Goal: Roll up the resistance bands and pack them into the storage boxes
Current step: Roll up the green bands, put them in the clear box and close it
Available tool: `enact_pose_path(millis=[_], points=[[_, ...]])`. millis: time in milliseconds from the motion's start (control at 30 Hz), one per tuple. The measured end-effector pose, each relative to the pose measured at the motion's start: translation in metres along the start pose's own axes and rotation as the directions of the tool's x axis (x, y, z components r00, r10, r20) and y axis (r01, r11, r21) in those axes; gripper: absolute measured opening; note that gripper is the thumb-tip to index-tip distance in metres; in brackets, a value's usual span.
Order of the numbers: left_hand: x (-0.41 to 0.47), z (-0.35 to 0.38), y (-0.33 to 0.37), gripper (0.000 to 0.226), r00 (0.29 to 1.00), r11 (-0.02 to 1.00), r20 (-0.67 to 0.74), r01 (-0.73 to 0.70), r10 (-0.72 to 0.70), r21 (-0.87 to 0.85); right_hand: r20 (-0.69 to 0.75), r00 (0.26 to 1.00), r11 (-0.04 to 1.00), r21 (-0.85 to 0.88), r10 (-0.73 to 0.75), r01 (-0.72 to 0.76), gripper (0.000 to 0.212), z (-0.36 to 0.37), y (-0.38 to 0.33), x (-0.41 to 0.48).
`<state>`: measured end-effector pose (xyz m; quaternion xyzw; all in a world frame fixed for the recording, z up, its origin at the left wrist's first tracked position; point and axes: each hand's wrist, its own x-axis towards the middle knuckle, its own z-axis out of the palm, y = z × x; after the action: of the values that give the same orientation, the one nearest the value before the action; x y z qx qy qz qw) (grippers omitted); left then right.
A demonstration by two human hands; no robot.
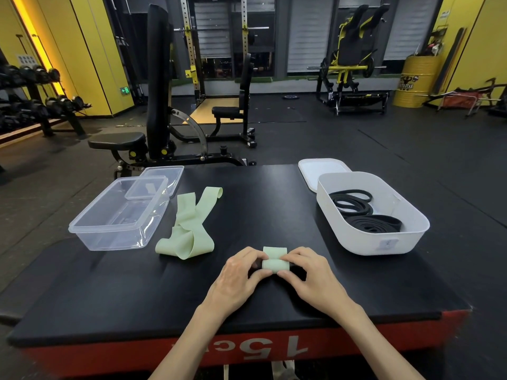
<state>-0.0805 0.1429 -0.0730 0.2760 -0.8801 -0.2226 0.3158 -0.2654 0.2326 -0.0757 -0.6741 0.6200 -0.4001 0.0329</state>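
Starting at the left of the black platform top (123,303), a clear plastic box (90,231) stands open, with its clear lid (164,174) lying across its far right corner. Just beside it lies a loose green band (192,229), unrolled and folded over itself. Near the front centre, the left hand (241,275) and right hand (310,272) both pinch a partly rolled green band (275,263) between curled fingers and thumbs, one at each end; a flat section behind the roll appears to be its unrolled tail. At the right, a white box (365,244) holds coiled black bands (365,215). Its white lid (321,171) lies behind it.
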Motion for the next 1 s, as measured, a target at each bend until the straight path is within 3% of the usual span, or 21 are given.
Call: enact_pose_path(millis=[267, 433, 800, 1000], points=[[0.0001, 0.0014, -0.0004, 0.024, 1.000, 1.000, 0.017, 0.026, -0.026, 0.016, -0.002, 1.000, 1.000, 0.010, -0.018, 0.018, 0.027, -0.0022, -0.0010, -0.0002], [-0.0011, 0.0005, 0.0023, 0.040, 1.000, 0.999, 0.014, 0.019, -0.020, 0.035, 0.011, 1.000, 1.000, 0.003, -0.004, 0.004, 0.026, -0.0006, 0.0009, -0.0005], [-0.0003, 0.0017, 0.0000, 0.022, 1.000, 0.999, -0.004, -0.010, 0.010, 0.046, 0.008, 1.000, 1.000, 0.005, -0.007, 0.007, 0.031, -0.0026, -0.0044, -0.0001], [-0.0014, 0.0018, 0.0016, 0.042, 1.000, 0.998, 0.005, 0.001, -0.001, 0.056, 0.000, 1.000, 0.999, 0.030, -0.022, 0.022, 0.023, -0.0039, -0.0029, 0.0002]])
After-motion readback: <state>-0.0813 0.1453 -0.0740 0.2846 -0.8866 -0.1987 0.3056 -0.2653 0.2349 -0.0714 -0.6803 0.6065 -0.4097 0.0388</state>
